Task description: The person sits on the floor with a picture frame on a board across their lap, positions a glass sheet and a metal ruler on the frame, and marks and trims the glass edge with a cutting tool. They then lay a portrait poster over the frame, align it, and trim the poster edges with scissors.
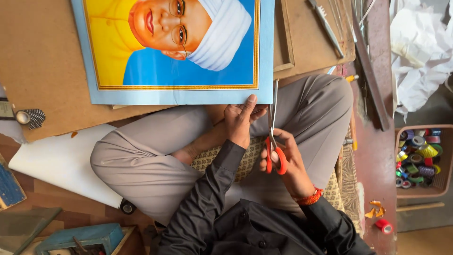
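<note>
1. left hand (239, 120) pinches the bottom edge of the poster (179, 52), thumb on top, grip clenched on it.
2. right hand (288, 160) grasps the red-handled scissors (273, 137), fingers through the loops, blades up along the poster's right edge.
3. poster lies on a brown board (47, 66) just above the crossed legs.
4. basket (443, 189) of tape rolls sits well apart on the right.
5. red tape roll (384, 226) on the floor.

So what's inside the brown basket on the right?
The brown basket holds many small rolls of coloured tape, piled together. Its floor beneath them is mostly covered, and its right part is out of frame.
</note>
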